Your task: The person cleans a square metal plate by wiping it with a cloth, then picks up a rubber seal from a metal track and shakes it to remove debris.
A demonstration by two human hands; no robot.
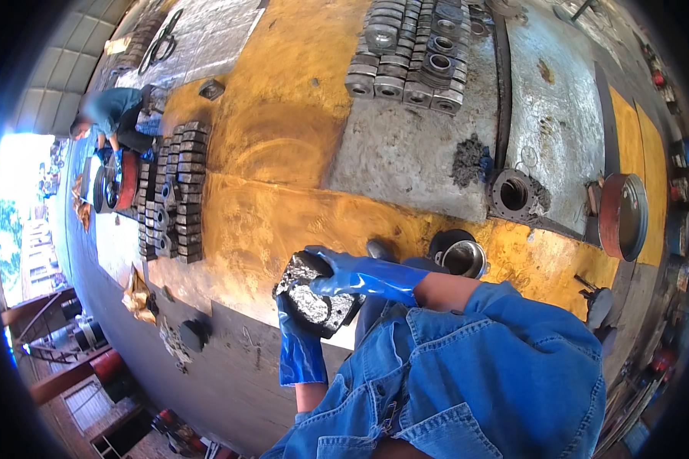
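Just gloved hands [335, 277] [298, 340] around a metal block [312, 304], any lettering indiscernible.

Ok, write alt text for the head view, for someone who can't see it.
A person's blue-gloved left hand and right hand hold a dark block with a glistening, silvery face. Rows of similar-looking blocks stand on a yellow-and-grey floor. At far left, a co-worker bends over a round, red-sided object.
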